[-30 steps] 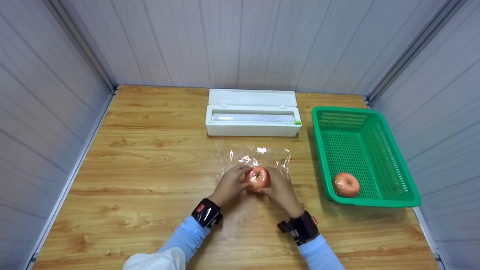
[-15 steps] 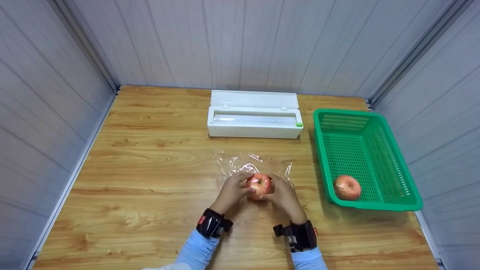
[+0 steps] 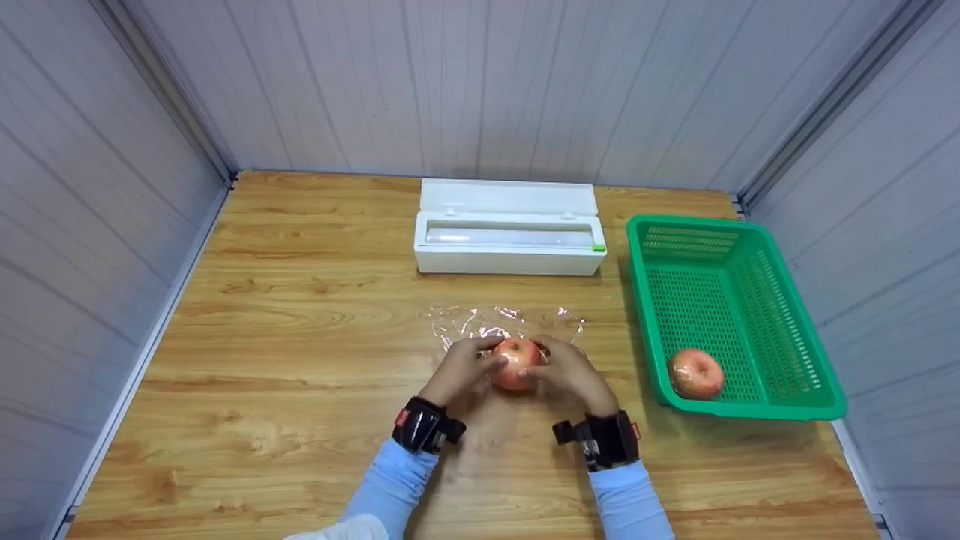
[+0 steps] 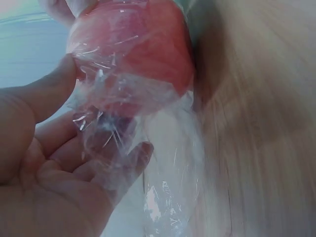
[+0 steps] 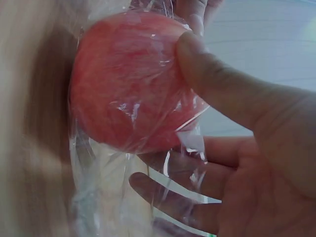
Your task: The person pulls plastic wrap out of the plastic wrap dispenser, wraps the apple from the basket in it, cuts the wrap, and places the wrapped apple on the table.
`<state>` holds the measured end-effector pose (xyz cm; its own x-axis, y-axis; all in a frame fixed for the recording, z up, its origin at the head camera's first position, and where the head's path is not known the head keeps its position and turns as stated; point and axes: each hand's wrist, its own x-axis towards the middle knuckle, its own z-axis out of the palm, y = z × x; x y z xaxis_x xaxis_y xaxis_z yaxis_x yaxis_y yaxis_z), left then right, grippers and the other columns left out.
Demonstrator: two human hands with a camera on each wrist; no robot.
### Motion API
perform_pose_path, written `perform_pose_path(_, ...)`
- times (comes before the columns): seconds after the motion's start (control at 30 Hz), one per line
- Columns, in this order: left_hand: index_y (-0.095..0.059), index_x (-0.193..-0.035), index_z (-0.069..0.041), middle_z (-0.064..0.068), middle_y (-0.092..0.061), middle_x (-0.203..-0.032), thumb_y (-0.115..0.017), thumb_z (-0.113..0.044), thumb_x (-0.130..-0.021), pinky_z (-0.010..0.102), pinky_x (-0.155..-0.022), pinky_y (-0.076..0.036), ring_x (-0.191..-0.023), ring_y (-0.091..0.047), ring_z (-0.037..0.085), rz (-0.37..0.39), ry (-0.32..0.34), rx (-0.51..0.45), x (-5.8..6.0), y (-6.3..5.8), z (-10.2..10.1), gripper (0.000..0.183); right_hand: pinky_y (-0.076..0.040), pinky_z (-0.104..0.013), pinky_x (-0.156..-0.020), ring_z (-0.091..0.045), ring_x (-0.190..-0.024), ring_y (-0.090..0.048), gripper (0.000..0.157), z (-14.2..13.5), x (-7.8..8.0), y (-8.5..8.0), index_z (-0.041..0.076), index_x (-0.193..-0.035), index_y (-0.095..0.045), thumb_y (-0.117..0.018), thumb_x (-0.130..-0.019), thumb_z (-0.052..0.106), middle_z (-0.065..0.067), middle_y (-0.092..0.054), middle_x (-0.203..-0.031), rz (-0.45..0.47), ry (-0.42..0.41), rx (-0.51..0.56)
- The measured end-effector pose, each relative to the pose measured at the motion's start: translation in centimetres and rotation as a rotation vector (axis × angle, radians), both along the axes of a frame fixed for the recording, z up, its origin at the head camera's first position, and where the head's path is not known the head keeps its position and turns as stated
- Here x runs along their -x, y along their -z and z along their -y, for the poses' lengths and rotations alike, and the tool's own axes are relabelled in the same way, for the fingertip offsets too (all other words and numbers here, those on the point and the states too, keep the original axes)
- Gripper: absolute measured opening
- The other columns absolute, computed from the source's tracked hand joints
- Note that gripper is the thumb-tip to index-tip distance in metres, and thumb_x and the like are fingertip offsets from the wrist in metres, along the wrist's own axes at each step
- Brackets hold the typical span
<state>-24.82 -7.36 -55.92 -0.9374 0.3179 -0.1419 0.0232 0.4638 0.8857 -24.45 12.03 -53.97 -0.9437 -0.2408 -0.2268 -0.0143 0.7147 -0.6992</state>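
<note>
A red apple (image 3: 516, 369) sits between both hands near the middle of the table, its stem dimple tipped toward the back. Clear cling film (image 3: 465, 324) is spread on the table behind it and drawn up round its sides. My left hand (image 3: 463, 369) grips the apple from the left; in the left wrist view its thumb (image 4: 54, 91) presses film onto the skin. From the right, my right hand (image 3: 574, 373) holds it, with the thumb (image 5: 212, 71) on the film-covered apple in the right wrist view. Loose, wrinkled film (image 5: 182, 163) hangs before the right fingers.
Behind the hands stands a white cling film dispenser (image 3: 510, 262), lid raised, with a roll (image 3: 510, 237) inside. A green basket (image 3: 750, 409) at the right holds another apple (image 3: 696, 373), which has a film-like shine. Panel walls enclose the wooden table (image 3: 300, 360).
The apple has tipped away from me, so more of its near side shows. The film's far edge lies nearer than a second ago. Both hands have kept hold of the apple.
</note>
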Motion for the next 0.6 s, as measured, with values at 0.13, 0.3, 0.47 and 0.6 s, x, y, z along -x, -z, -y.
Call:
perform_pose_path(0.13, -0.055, -0.129, -0.009, 0.012, -0.06, -0.127, -0.062, -0.022, -0.088, 0.037, -0.095, -0.048, -0.111, -0.059, 0.025, 0.048, 0.02, 0.021, 0.7, 0.1, 0.2, 0.043, -0.041, -0.05, -0.101, -0.036, -0.122, -0.05, 0.05, -0.2, 0.7, 0.0, 0.007, -0.125, -0.052, -0.071, -0.08, 0.016, -0.02, -0.041, -0.143, 0.026, -0.006, 0.053)
perform_pose_path(0.3, -0.055, -0.128, -0.008, 0.012, -0.06, -0.125, -0.057, -0.024, -0.092, 0.036, -0.094, -0.049, -0.107, -0.06, 0.024, 0.086, 0.053, 0.028, 1.7, 0.0, 0.2, 0.04, -0.041, -0.048, -0.102, -0.036, -0.121, -0.05, 0.044, -0.3, 1.6, -0.2, 0.004, -0.119, -0.049, -0.068, -0.082, 0.017, -0.021, -0.053, -0.128, 0.076, -0.014, 0.101)
perform_pose_path(0.47, -0.063, -0.116, -0.009, 0.011, -0.065, -0.115, -0.054, -0.025, -0.093, 0.038, -0.094, -0.048, -0.104, -0.061, 0.022, 0.097, 0.079, 0.044, 2.6, 0.0, 0.6, 0.029, -0.042, -0.047, -0.101, -0.034, -0.12, -0.051, 0.053, -0.1, 2.3, -0.4, 0.004, -0.127, -0.049, -0.067, -0.084, 0.029, -0.017, -0.055, -0.128, 0.132, -0.003, 0.099)
perform_pose_path(0.6, -0.067, -0.107, -0.009, 0.006, -0.067, -0.098, -0.054, -0.028, -0.094, 0.03, -0.082, -0.05, -0.088, -0.061, 0.015, 0.144, 0.072, 0.036, 3.2, -0.2, 1.0, 0.026, -0.04, -0.049, -0.102, -0.035, -0.121, -0.05, 0.057, 0.1, 2.8, -0.4, 0.005, -0.131, -0.049, -0.066, -0.084, 0.033, -0.017, -0.055, -0.129, 0.074, -0.024, 0.034)
